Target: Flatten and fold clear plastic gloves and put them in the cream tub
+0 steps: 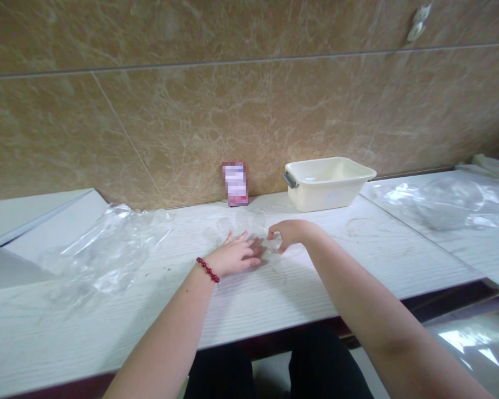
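On the white wood-grain tabletop (216, 299), my left hand (235, 257) lies palm down with its fingers spread. A dark red bead bracelet (208, 270) circles that wrist. Close by on the right, my right hand (290, 235) is bent downward, its thumb and fingers curved but apart. Thin, clear round plastic pieces (244, 221) lie just beyond and around the fingertips. Their edges are faint, and I cannot tell exactly where each hand touches them. Nothing plainly sits in either grip.
Against the marbled wall stand a cream plastic bin (322, 193) with a grey handle and a small blurred box (236, 184). Crumpled clear plastic bags (112, 249) lie at left, beside a white open carton (54, 233). More clear plastic (457, 199) covers the right side.
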`<state>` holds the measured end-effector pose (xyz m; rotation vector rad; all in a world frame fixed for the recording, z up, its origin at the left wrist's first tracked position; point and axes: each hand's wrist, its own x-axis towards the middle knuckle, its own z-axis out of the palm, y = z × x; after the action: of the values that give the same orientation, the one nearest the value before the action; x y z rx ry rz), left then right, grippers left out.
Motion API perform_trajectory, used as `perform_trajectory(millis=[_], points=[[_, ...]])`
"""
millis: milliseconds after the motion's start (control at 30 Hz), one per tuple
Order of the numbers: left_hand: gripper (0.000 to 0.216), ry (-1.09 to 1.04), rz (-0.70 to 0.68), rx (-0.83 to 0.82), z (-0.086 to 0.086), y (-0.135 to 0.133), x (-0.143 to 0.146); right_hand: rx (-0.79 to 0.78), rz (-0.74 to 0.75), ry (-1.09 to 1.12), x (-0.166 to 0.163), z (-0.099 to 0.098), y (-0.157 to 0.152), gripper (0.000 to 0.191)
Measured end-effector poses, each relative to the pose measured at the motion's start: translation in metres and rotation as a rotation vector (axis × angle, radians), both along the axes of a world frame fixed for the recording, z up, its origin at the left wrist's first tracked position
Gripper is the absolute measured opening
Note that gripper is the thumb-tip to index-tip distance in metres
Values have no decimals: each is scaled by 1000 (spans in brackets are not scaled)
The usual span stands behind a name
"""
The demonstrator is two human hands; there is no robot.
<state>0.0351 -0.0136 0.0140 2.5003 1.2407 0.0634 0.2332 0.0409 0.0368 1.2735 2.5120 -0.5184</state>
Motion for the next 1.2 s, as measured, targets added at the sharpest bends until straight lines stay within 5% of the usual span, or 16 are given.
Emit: perform_trajectory(millis=[167,300,367,467,633,800,1200], points=[[30,17,105,-174,9,-5,-7,-5,13,19,2,-5,3,58],[27,-17,143,-134,11,4,-23,-4,-8,27,2,-5,3,57],[31,-9,278,11,10,12,-37,-6,-23,30,2,-4,2,56],[30,100,697,237,3,27,-66,-3,-29,28,2,-4,2,56],[45,184,971,203,-15,42,-94,-3,-2,48,3,-7,5,56],[54,144,1037,205,-23,44,-89,11,-15,41,2,-8,4,56],[29,-42,963,334,-37,60,-80,24,-5,36,1,-4,0,58]])
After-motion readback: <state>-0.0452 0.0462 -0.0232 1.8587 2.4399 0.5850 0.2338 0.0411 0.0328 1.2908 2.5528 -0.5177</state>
